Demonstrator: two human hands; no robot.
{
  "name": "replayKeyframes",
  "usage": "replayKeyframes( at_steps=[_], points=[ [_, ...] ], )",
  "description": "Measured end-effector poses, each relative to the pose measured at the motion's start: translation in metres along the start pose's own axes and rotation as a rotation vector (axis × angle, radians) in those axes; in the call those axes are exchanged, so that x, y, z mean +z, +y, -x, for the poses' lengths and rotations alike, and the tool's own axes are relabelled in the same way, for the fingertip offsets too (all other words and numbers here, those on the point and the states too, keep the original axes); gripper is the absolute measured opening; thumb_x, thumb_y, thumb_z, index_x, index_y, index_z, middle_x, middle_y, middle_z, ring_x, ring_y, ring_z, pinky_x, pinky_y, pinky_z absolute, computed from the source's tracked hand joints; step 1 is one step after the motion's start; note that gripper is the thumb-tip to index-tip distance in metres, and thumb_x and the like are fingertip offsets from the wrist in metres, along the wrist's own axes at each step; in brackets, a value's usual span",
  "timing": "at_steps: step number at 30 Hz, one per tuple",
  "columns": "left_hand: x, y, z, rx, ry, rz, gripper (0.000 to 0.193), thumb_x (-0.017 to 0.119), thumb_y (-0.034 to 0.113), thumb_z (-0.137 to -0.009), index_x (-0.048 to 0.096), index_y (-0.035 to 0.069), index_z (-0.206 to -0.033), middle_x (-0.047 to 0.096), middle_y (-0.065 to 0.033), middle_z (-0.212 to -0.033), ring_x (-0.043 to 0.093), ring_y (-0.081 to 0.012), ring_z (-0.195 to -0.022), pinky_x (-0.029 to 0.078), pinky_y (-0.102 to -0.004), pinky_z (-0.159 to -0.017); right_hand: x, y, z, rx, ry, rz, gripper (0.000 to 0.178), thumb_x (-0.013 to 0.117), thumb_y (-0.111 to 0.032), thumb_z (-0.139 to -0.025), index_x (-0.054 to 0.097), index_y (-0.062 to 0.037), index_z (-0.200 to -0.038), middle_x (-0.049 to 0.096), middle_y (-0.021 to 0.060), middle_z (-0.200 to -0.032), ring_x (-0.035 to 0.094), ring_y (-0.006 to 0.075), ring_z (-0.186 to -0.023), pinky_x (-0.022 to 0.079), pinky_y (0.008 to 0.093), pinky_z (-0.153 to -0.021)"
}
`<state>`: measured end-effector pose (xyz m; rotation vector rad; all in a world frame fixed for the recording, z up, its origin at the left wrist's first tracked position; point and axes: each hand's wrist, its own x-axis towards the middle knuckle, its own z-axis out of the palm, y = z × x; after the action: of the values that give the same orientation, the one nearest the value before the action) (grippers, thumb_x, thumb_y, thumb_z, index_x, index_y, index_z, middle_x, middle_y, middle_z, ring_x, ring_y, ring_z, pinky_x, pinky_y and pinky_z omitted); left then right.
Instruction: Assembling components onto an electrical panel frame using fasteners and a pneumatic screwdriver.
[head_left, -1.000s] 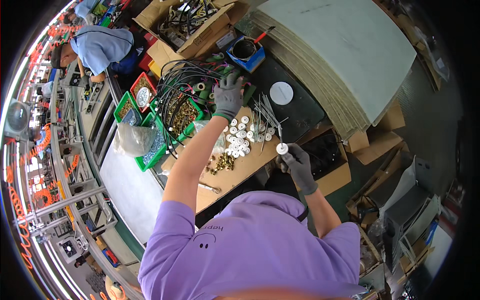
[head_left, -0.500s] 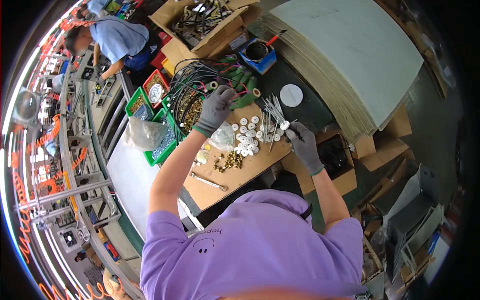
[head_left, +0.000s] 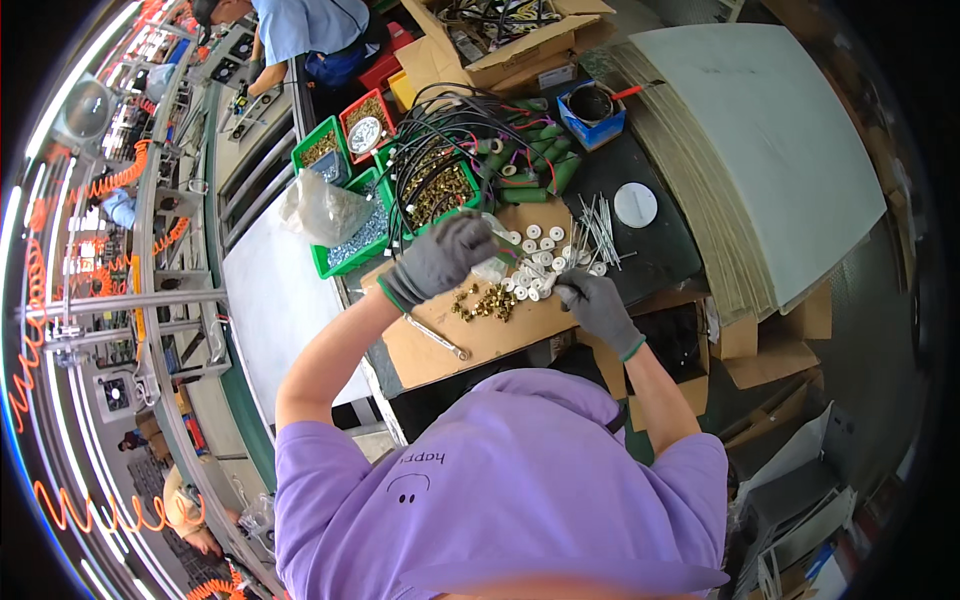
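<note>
My left hand (head_left: 450,258), in a grey glove, is closed around a green tube (head_left: 509,248) that mostly hides behind its fingers. Low over the board, my right hand (head_left: 595,308), gloved too, pinches what looks like a thin metal rod with a white washer (head_left: 549,284) at its fingertips; the grip is partly hidden. Loose white washers (head_left: 532,232) lie between and beyond the hands. Several thin metal rods (head_left: 600,228) are bunched beyond my right hand. Brass fittings (head_left: 492,302) sit in a pile near my left wrist, with a wrench (head_left: 437,337) closer to me.
More green tubes (head_left: 523,194) with black cables (head_left: 415,165) lie at the back. Green bins (head_left: 350,262) of small hardware and a plastic bag (head_left: 322,208) stand left. A white disc (head_left: 635,205), a blue box (head_left: 592,115) and stacked sheets (head_left: 760,150) are right. A co-worker (head_left: 310,40) works far left.
My left hand has come back from the green tube pile toward my right hand, a green tube now in it. My right hand has lowered slightly relative to the board. The whole view has shifted.
</note>
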<state>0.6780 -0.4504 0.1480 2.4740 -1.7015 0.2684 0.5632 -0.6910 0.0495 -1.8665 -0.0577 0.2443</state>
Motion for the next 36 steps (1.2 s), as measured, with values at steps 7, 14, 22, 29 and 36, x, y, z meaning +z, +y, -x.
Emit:
replayKeyframes(
  at_steps=[7,14,22,29,36],
  points=[
    [0.0,0.054,-0.006,0.092,0.054,0.101,0.019,0.063,0.014,-0.074,0.06,0.013,-0.093,0.05,-0.0056,-0.084,0.058,-0.0249,-0.078,0.053,-0.0339,-0.065,0.032,-0.019,-0.006,0.077,-0.139,-0.367,0.029,0.054,-0.009,-0.089,0.053,-0.0024,-0.117,0.059,0.0027,-0.073,0.052,0.0082,-0.06,0.044,0.0252,-0.054],
    [-0.037,0.077,0.002,0.139,0.235,0.104,0.03,0.063,0.016,-0.078,0.056,0.002,-0.104,0.057,-0.0108,-0.101,0.06,-0.0313,-0.09,0.052,-0.0378,-0.074,0.054,-0.008,-0.002,-0.181,-0.231,-0.674,0.034,0.054,-0.016,-0.091,0.051,-0.0014,-0.122,0.058,0.0004,-0.08,0.051,0.0064,-0.064,0.044,0.022,-0.059],
    [-0.03,0.054,0.018,-0.911,0.383,1.103,0.028,0.059,0.021,-0.089,0.06,-0.003,-0.103,0.048,-0.0042,-0.088,0.049,-0.009,-0.069,0.043,-0.0231,-0.06,0.043,-0.024,-0.01,-0.063,-0.334,-0.534,0.041,0.054,-0.019,-0.091,0.047,-0.0025,-0.129,0.058,0.0006,-0.079,0.05,0.0056,-0.063,0.045,0.0221,-0.059],
    [-0.036,0.048,0.029,-1.01,0.365,1.249,0.014,0.06,0.009,-0.084,0.063,-0.004,-0.087,0.053,-0.0042,-0.083,0.055,-0.0114,-0.068,0.044,-0.0235,-0.063,0.044,-0.023,-0.012,0.016,-0.452,-0.719,0.05,0.054,-0.011,-0.088,0.039,-0.0056,-0.135,0.059,0.0026,-0.093,0.052,0.0062,-0.073,0.047,0.023,-0.067],
    [-0.045,0.063,0.022,-0.8,0.437,0.762,0.01,0.06,0.008,-0.082,0.063,-0.001,-0.081,0.06,-0.0081,-0.081,0.057,-0.0165,-0.069,0.045,-0.0278,-0.064,0.061,-0.033,-0.013,0.013,-0.392,-0.836,0.056,0.058,-0.013,-0.084,0.037,-0.0048,-0.135,0.054,0.004,-0.103,0.051,0.0076,-0.086,0.047,0.0251,-0.075]
  ],
)
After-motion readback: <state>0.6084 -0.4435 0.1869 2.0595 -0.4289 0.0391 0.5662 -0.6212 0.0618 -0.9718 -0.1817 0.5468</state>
